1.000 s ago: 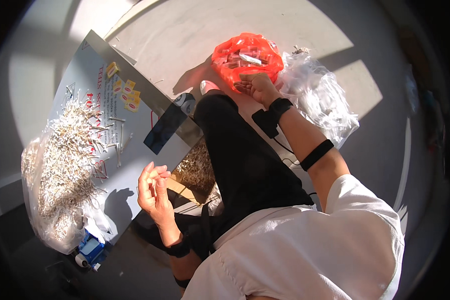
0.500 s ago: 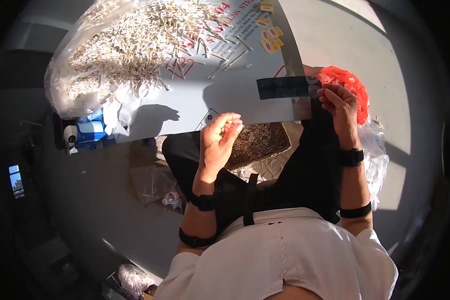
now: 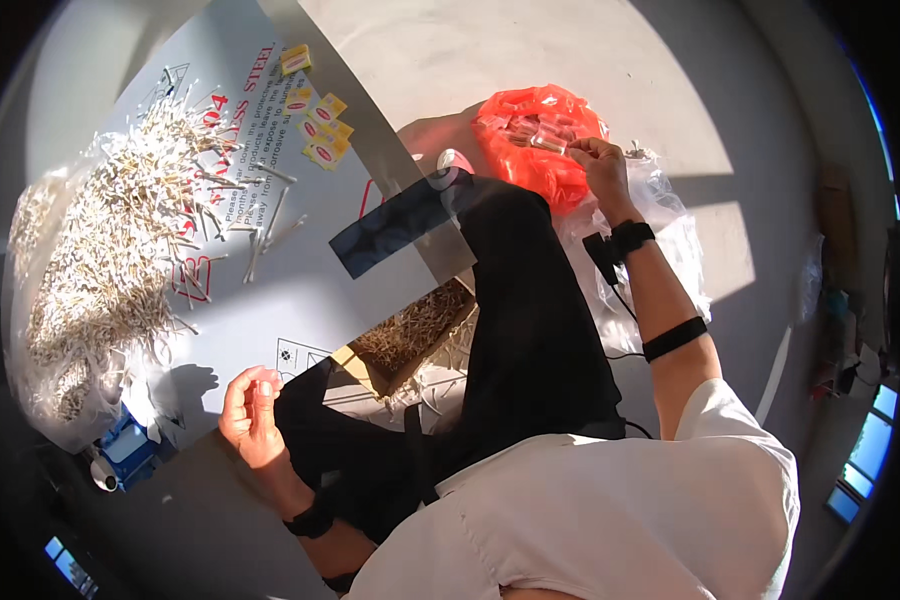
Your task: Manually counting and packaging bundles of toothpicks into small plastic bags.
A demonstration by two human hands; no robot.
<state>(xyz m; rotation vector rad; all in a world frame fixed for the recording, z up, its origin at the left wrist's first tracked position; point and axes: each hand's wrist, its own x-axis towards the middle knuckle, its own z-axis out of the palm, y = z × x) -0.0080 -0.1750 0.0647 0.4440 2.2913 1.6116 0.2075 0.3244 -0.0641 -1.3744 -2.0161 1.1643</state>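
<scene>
My right hand [image 3: 602, 170] reaches to an open red plastic bag [image 3: 530, 185] on the right. Its fingers are drawn together at the edge of small clear plastic pieces [image 3: 548, 138] inside the bag; whether one is gripped is not plain. My left hand [image 3: 253, 420] is by the near edge of the sheet-covered table [image 3: 270, 320], thumb against curled fingers. Something pinkish or clear may be at its fingertips, too small to make out. A big heap of cotton swabs [image 3: 110, 260] spills from a clear bag on the table's left.
Several small yellow packets [image 3: 320, 135] lie at the table's far edge, near a dark strip [image 3: 390, 230]. Below the table stands a cardboard box [image 3: 410, 335] of brown sticks. A blue-and-white bottle [image 3: 125, 450] is at the left corner. White plastic bags [image 3: 670, 230] lie beside the red bag.
My view has turned to the right. My right hand has moved out from beside the table to the red bag's opening. My left hand stays closed near the table edge.
</scene>
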